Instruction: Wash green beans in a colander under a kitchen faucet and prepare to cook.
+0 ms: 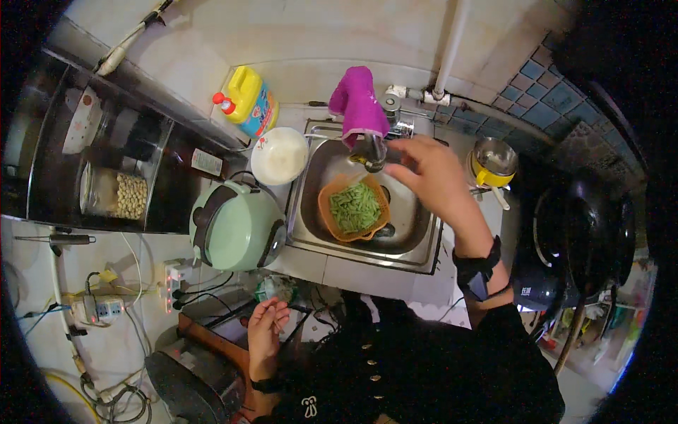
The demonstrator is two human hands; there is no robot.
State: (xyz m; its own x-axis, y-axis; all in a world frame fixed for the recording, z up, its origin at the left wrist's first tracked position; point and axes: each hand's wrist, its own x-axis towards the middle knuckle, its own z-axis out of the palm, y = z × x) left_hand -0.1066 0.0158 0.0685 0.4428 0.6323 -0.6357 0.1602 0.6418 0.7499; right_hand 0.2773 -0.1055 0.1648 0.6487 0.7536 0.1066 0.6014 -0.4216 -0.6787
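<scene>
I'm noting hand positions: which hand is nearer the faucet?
The right hand: its fingers are just right of the faucet; contact is unclear. The left hand is much farther off, lower left in the view.

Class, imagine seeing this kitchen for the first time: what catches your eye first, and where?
A purple cloth hangs over the faucet above the steel sink, the right hand beside it. In the sink sits an orange basket of cut green beans. A yellow, red-capped jug stands behind, to the left.
</scene>
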